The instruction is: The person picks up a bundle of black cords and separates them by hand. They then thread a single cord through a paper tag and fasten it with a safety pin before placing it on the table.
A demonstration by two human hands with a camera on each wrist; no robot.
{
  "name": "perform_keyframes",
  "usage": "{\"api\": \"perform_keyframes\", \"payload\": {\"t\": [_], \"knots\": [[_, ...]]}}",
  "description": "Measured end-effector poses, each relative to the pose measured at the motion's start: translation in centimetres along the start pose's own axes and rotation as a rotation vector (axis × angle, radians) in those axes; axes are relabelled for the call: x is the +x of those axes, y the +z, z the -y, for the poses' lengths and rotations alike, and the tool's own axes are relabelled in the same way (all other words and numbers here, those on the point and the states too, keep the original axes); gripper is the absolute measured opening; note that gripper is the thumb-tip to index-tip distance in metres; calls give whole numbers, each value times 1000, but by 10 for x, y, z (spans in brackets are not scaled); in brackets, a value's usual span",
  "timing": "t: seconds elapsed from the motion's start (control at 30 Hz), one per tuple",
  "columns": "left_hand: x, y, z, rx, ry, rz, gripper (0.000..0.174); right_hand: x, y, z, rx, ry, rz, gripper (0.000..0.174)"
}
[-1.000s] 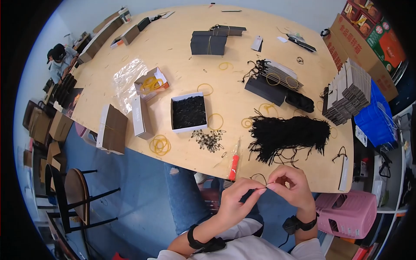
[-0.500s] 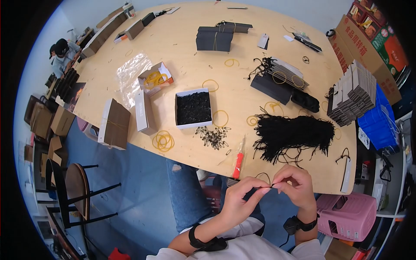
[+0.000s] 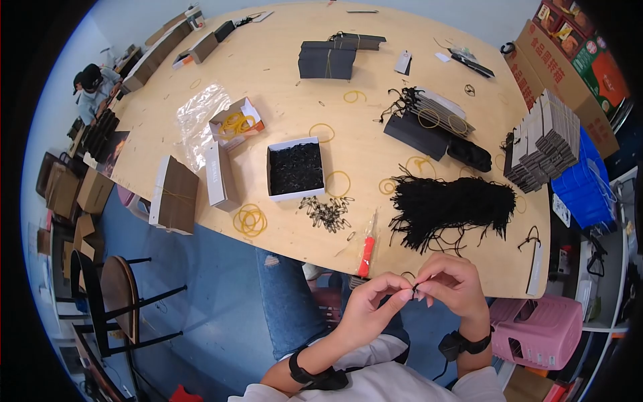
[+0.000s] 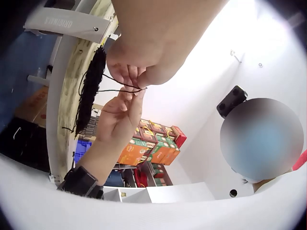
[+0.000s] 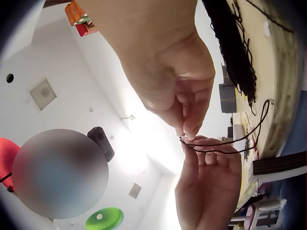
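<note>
- Black cord (image 4: 115, 90) is pinched by fingers of left hand (image 3: 372, 301) and right hand (image 3: 454, 285), at the worktop's (image 3: 268, 100) near edge.
- Less of it is shown above them than moments ago; its end, seemingly, is being worked.

Black cords (image 3: 452, 209) ahead, apparently narrow gap

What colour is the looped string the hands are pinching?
Black; the string shows best in the right wrist view.
</note>
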State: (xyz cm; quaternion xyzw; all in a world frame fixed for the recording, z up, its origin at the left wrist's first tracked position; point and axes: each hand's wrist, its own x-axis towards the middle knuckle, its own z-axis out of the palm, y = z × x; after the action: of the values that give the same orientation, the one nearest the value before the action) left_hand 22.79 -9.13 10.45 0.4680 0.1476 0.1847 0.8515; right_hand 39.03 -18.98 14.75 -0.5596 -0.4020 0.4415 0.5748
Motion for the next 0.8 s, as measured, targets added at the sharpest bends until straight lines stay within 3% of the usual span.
{"api": "perform_keyframes", "payload": {"t": [0.8], "knots": [[1,-4,-2,-39,-40,73,13,1,1,2,-39,38,42,10]]}}
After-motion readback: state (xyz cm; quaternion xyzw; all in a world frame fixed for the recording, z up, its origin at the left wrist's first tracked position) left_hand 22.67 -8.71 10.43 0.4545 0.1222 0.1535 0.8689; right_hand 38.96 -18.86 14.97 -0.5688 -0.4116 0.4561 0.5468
